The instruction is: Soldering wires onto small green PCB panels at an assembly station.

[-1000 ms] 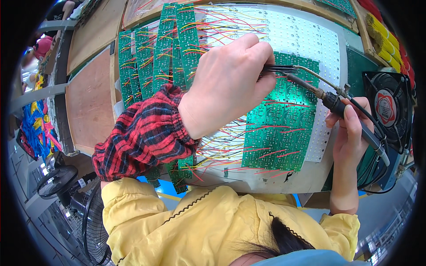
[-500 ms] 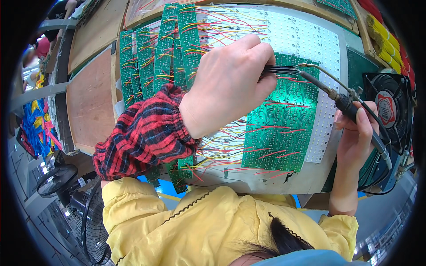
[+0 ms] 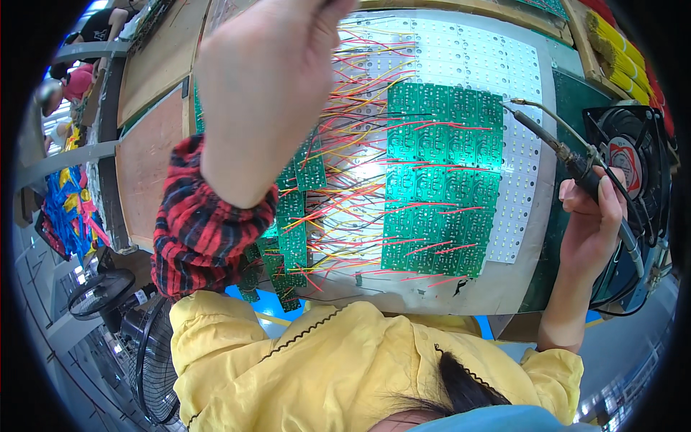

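My left hand [image 3: 263, 93] is raised over the left part of the bench, its fingers closed near the upper edge of the picture. A dark bit of the black wires shows at the fingertips; the rest is out of view. In my right hand [image 3: 594, 219] is a soldering iron [image 3: 538, 131] with a thin metal feed tube alongside it. Its tip is by the upper right corner of a panel of green circuit boards [image 3: 439, 183]. Short red wires lie across that panel. Red, yellow and black wires [image 3: 353, 191] run from its left side toward narrow green boards [image 3: 291, 234].
White boards [image 3: 461, 43] with small pale parts lie under and beyond the green panel. A black fan [image 3: 622, 155] stands at the right. Yellow wire bundles [image 3: 619, 54] are at the far right. Another fan [image 3: 101, 291] stands lower left; people are far left.
My left hand has moved up and left, away from the iron's tip, taking the black wires along. The iron has shifted slightly right, and the boards appear slightly farther left.
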`<state>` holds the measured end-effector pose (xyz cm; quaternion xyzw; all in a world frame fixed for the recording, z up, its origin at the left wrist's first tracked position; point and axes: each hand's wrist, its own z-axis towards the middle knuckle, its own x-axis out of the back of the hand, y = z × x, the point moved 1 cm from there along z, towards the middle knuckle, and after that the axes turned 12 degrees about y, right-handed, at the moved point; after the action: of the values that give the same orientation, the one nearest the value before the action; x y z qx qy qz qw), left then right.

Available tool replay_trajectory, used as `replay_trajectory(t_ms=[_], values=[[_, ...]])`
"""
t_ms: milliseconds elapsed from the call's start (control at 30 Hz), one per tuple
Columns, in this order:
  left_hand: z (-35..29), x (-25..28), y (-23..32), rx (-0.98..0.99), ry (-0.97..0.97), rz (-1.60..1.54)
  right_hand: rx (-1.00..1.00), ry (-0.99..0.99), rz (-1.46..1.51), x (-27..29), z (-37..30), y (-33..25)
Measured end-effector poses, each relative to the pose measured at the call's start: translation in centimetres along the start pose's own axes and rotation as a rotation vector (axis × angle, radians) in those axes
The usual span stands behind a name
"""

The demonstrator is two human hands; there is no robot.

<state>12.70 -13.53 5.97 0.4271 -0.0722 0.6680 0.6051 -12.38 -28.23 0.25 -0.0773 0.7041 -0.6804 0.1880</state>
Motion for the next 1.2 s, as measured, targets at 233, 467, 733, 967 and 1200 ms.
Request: replay_trajectory(t_ms=[233, 467, 733, 967, 1200], values=[[-1.7, -2.6, 1.5, 0.176, -0.431, -0.389, -0.01, -0.024, -0.025, -0.5, -0.6, -0.2], [-3.7, -4.9, 1.1, 0.09, -0.404, -0.271, -0.039, 0.01, -0.055, -1.0, -0.8, 0.2], [-4.1, -5.3, 1.3, 0.087, -0.374, -0.243, -0.031, -0.016, -0.113, -1.6, -1.1, 0.4], [-4.3, -5.5, 1.3, 0.053, -0.356, -0.209, -0.03, -0.02, -0.118, -1.7, -1.2, 0.4], [-4.5, -5.6, 1.5, 0.033, -0.33, -0.22, -0.037, -0.028, -0.123, -1.7, -1.3, 0.5]])
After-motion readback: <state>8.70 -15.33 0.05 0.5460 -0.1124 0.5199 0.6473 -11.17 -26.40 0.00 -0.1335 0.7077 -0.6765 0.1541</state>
